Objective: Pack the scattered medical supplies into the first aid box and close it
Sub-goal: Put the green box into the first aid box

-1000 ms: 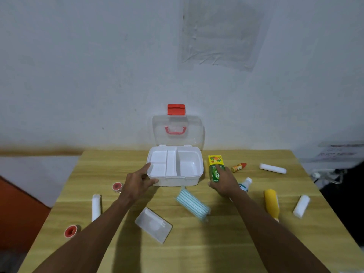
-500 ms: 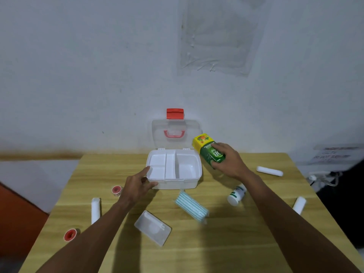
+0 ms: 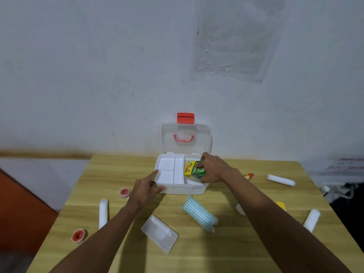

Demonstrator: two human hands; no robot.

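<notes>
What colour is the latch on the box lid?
Red latch, clearest in the head view.

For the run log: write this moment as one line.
step: packing | right hand: grips green-and-yellow cardboard carton at right compartment of open white plastic first aid box | left hand: touches box's front-left corner

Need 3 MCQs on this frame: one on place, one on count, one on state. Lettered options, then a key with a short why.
1. Where is the green-and-yellow carton?
A. On the floor
B. At the right compartment of the first aid box, held by the right hand
C. Stuck to the wall

2. How many red-centred tape rolls lie on the table?
A. One
B. Four
C. Two

3. The box's lid is:
A. Open, standing upright
B. Shut and latched
C. Taken off

Key:
1 B, the right hand's grip has it at that compartment.
2 C, both lie left of the box.
3 A, it stands behind the box, leaving the inside exposed.
</notes>
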